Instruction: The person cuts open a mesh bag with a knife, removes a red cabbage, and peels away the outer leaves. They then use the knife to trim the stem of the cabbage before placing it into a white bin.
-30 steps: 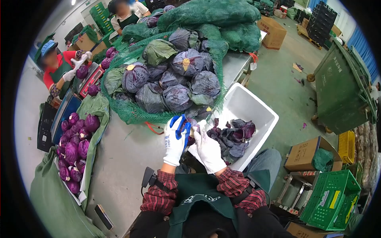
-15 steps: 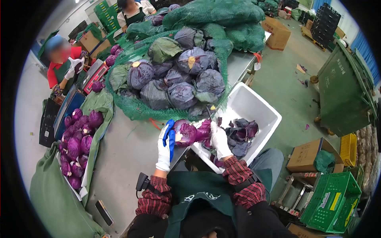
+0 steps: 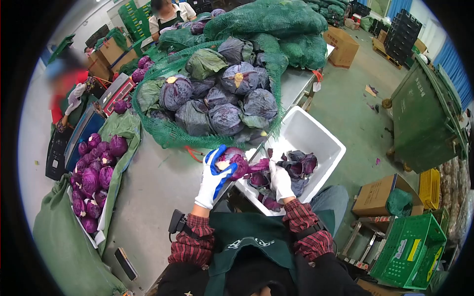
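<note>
My left hand [image 3: 216,176], in a white glove with blue coating, is closed around a trimmed red cabbage [image 3: 234,163] above the table's front edge. Its pale cut stem faces left. From the cabbage's right side a purple leaf [image 3: 258,166] stretches to my right hand [image 3: 280,182]. That hand, in a white glove, is closed on the leaf over the white bin [image 3: 332,157]. Loose dark outer leaves [image 3: 299,167] lie inside the bin. Just beyond my hands, untrimmed cabbages [image 3: 226,118] fill an opened green net sack [image 3: 165,140].
On the left, trimmed cabbages [image 3: 91,181] sit in a cloth-lined container. Full net sacks [image 3: 266,19] lie at the back of the table [image 3: 148,197]. Two co-workers stand at the far left and back. A green wheeled bin [image 3: 419,113], carton [image 3: 382,197] and green crate [image 3: 410,251] stand right.
My left hand has turned, its fingers now wrapping the cabbage. My right hand has moved slightly right and down, drawing the leaf away from the head. The left co-worker has shifted.
</note>
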A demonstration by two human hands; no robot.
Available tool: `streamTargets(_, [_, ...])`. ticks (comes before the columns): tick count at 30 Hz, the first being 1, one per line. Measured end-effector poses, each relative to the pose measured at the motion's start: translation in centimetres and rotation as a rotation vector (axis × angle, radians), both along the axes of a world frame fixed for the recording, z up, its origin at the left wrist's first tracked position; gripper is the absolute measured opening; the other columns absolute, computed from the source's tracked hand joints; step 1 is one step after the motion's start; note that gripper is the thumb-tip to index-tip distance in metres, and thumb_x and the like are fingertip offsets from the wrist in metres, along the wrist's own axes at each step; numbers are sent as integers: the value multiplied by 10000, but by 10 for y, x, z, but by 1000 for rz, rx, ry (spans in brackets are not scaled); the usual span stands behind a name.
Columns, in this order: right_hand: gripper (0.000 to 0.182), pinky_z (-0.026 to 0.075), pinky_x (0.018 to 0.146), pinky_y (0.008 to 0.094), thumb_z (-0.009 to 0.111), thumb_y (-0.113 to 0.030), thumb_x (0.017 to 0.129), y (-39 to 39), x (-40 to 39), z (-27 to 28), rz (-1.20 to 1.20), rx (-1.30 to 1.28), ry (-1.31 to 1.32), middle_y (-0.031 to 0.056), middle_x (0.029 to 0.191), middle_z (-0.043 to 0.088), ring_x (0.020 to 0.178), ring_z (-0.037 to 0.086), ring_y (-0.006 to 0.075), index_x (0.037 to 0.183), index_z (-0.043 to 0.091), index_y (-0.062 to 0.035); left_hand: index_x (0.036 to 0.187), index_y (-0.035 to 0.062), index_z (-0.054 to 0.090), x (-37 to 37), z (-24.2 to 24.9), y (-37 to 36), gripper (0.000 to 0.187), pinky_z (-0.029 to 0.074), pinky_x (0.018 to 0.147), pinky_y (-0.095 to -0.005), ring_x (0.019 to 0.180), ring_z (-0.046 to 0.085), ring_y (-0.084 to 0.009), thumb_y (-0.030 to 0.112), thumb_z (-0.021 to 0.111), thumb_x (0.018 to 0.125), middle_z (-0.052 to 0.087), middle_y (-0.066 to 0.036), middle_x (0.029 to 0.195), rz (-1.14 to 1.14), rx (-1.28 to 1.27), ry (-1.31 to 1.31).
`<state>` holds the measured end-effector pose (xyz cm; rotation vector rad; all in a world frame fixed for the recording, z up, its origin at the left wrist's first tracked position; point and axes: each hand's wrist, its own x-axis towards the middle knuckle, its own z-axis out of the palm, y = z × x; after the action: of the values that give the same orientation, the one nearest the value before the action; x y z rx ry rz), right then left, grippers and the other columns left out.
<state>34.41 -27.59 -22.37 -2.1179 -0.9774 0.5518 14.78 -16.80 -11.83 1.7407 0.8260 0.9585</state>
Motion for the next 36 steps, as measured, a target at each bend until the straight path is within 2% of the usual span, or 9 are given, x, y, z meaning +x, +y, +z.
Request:
streamTargets(2, [564, 489, 657, 453, 308, -458, 989, -4, -2, -13, -111, 15, -395, 224, 802, 652, 769, 647, 354, 915, 654, -19, 1355, 35, 441, -1, 3, -2, 738, 359, 1045, -337, 1192, 463, -243, 172, 794, 721, 456, -138, 1282, -36, 79, 109])
streamTargets(6, [500, 476, 589, 461, 400, -429, 975, -13, -29, 100, 128, 86, 45, 224, 705, 618, 697, 630, 396, 1375, 407, -128, 1364, 3, 417, 13, 20, -14, 798, 343, 1063, -349, 1262, 434, -261, 194, 807, 694, 455, -181, 1352, -61, 73, 149])
streamTargets(10, [617, 473, 545, 445, 476, -387, 954, -1, -47, 107, 292, 203, -176, 203, 630, 584, 580, 604, 384, 1483, 175, -284, 1365, -11, 409, 15, 5, -13, 829, 331, 1078, -362, 1284, 422, -269, 178, 812, 665, 452, -184, 1378, -152, 3, 15])
streamTargets(15, [393, 513, 736, 390, 407, -448, 969, 3, -39, 108, 142, 279, 26, 174, 995, 654, 884, 646, 327, 1239, 591, -229, 1359, 17, 433, 14, 9, -20, 808, 346, 1067, -377, 1277, 431, -280, 177, 817, 667, 442, -174, 1376, -82, 242, 198])
streamTargets(16, [460, 511, 781, 377, 344, -485, 974, 6, -25, 105, 140, -44, 20, 152, 1047, 650, 928, 632, 325, 1233, 592, -197, 1359, 17, 433, 14, 14, -22, 808, 346, 1067, -377, 1277, 431, -280, 177, 817, 667, 442, -174, 1376, -83, 244, 196])
streamTargets(20, [523, 500, 748, 457, 316, -521, 967, -4, -4, 56, 84, 266, -81, 202, 928, 664, 856, 643, 364, 1230, 588, -161, 1351, 55, 464, 12, 17, -24, 796, 333, 1072, -390, 1277, 425, -315, 203, 825, 657, 434, -194, 1374, -55, 295, 253])
streamTargets(24, [568, 488, 628, 469, 404, -455, 966, -12, -42, 100, 279, 96, -49, 231, 742, 628, 681, 628, 396, 1468, 230, -253, 1358, 51, 453, 15, 11, -23, 809, 331, 1076, -395, 1285, 412, -316, 187, 819, 650, 435, -186, 1375, -76, 307, 270])
streamTargets(30, [488, 490, 740, 317, 423, -502, 959, 5, -42, 94, 110, 521, 140, 80, 909, 705, 834, 660, 204, 1209, 617, -132, 1372, 52, 434, 14, 18, -28, 831, 333, 1075, -387, 1280, 420, -305, 166, 822, 646, 447, -171, 1373, -70, 292, 279])
streamTargets(36, [479, 497, 706, 358, 451, -481, 950, -6, 30, -4, -175, 353, 270, 167, 937, 687, 831, 659, 293, 1177, 618, -93, 1385, 22, 394, -2, -4, -12, 823, 317, 1086, -355, 1273, 422, -235, 111, 806, 678, 426, -123, 1398, -142, 187, 107])
